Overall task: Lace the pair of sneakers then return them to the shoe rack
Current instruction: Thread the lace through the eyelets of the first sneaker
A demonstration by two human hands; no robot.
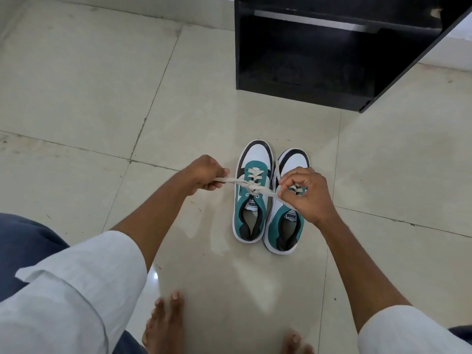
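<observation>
- Fingers of the left hand (208,175) are curled shut around one end of the cream lace (251,186), drawing it out sideways to the left; the pull looks meant to cinch a crossing down onto the tongue.
- Right hand (305,194) mirrors it, thumb and forefinger pinching the other lace end and drawing it right, so the two ends run taut in opposite directions from a knot between the hands.
- That knot sits on the left sneaker (252,192), directly between both hands, with criss-crossed lacing already filling the eyelets ahead of it.
- Right sneaker (287,203) stands touching its partner, toes pointing away; the right hand hovers over its laces, hiding most of them, so I cannot tell how far it is laced.
- Both shoes stand upright on the tiled floor (102,98), probably to keep them steady against the pull.
- Black shoe rack (306,77) waits beyond the toes, its lower shelf open.
</observation>
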